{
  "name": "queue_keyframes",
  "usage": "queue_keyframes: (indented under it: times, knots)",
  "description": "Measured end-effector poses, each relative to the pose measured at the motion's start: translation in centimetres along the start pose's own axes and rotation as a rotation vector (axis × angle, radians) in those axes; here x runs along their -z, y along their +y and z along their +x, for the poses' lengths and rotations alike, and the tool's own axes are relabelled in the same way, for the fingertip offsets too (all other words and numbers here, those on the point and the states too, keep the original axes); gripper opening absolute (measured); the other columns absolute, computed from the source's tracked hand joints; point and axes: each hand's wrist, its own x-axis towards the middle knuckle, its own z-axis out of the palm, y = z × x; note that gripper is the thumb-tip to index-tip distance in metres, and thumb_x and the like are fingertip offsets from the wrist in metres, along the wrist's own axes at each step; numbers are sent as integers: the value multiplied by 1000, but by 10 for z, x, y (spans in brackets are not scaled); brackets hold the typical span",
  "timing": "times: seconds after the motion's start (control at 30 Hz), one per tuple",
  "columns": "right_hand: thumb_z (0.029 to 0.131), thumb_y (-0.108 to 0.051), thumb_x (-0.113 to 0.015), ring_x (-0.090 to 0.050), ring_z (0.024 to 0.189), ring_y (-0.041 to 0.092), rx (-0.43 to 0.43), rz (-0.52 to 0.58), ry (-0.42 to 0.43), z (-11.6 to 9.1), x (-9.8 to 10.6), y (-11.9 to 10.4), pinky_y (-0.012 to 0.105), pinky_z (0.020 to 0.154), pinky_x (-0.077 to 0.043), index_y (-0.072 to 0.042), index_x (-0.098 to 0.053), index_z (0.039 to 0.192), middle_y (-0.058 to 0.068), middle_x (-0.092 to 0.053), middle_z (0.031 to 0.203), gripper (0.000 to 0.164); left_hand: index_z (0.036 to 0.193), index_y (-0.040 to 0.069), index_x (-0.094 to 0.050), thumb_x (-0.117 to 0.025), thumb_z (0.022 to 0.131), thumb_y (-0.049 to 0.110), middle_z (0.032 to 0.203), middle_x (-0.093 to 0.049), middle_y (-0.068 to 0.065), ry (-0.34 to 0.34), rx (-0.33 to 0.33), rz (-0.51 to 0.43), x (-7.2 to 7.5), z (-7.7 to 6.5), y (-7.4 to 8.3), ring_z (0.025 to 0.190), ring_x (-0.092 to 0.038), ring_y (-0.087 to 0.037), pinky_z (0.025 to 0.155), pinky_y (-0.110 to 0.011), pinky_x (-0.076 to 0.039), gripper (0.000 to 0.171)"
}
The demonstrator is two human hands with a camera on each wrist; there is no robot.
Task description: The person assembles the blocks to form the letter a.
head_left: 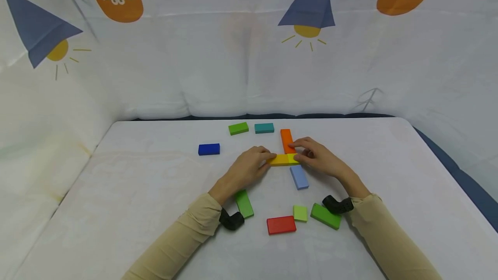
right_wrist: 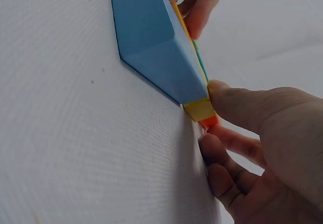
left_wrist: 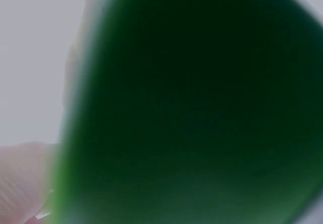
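My left hand (head_left: 247, 167) pinches the left end of an amber wooden block (head_left: 279, 160). End to end with it is a smaller yellow block (head_left: 292, 159), whose right side my right hand (head_left: 320, 159) pinches. The right index finger reaches to an orange block (head_left: 286, 141) standing lengthwise just behind the yellow one. In front lies a light blue block (head_left: 299, 177), large in the right wrist view, where the right thumb (right_wrist: 234, 100) presses the yellow end. A blurred dark green block (left_wrist: 192, 103) fills most of the left wrist view and hides the left fingertips.
Behind the hands lie green (head_left: 238, 128), teal (head_left: 264, 128) and dark blue (head_left: 209, 149) blocks. Nearer are red (head_left: 281, 225) and lime (head_left: 300, 213) blocks, with green blocks beside the left wrist (head_left: 244, 204) and right wrist (head_left: 325, 216). A white cloth (head_left: 249, 77) hangs behind the table.
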Motion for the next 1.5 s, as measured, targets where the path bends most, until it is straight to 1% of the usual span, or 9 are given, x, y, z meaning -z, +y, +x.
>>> queue_keyframes:
  times: [0.27,0.57,0.97,1.13,1.3,1.5]
  knots:
    - [93,-22,-60,-49,89,20,15,-4,8,-1,0,-1,26,76,-45,-12,-54,131,11,-50,131,39,127,16,-61,-59,93,18,120,-63,-1,2,-9,6,0,0,0,109,-57,-14,98,-29,-47,34]
    - [93,-22,-60,-49,90,20,15,-3,5,0,0,-1,25,76,-45,-13,-54,131,10,-50,131,39,127,16,-61,-59,93,19,120,-63,-1,1,3,1,1,-1,0,109,-57,-14,98,-29,-47,34]
    - [93,-23,-60,-48,89,20,17,3,15,1,-1,1,26,75,-44,-13,-55,130,9,-51,130,38,125,16,-62,-59,93,19,118,-63,0,21,-13,-7,0,-2,-1,107,-57,-14,97,-29,-47,32]
    - [93,-24,-61,-48,89,20,24,3,22,1,-2,3,27,75,-44,-12,-55,130,11,-51,129,39,125,16,-62,-60,93,19,117,-63,0,19,-3,-18,0,-1,-2,106,-57,-13,96,-29,-48,33]
    - [93,-25,-60,-48,89,20,24,8,21,2,-2,4,28,76,-44,-14,-55,129,9,-52,128,39,125,17,-62,-59,93,19,118,-63,1,9,11,-19,0,0,-3,106,-57,-13,96,-29,-48,32]
    - [93,-24,-61,-48,88,19,21,8,23,2,-2,4,27,75,-44,-15,-55,129,8,-52,127,38,125,17,-62,-60,93,19,118,-63,1,7,6,-22,1,0,-2,107,-57,-13,96,-29,-48,33]
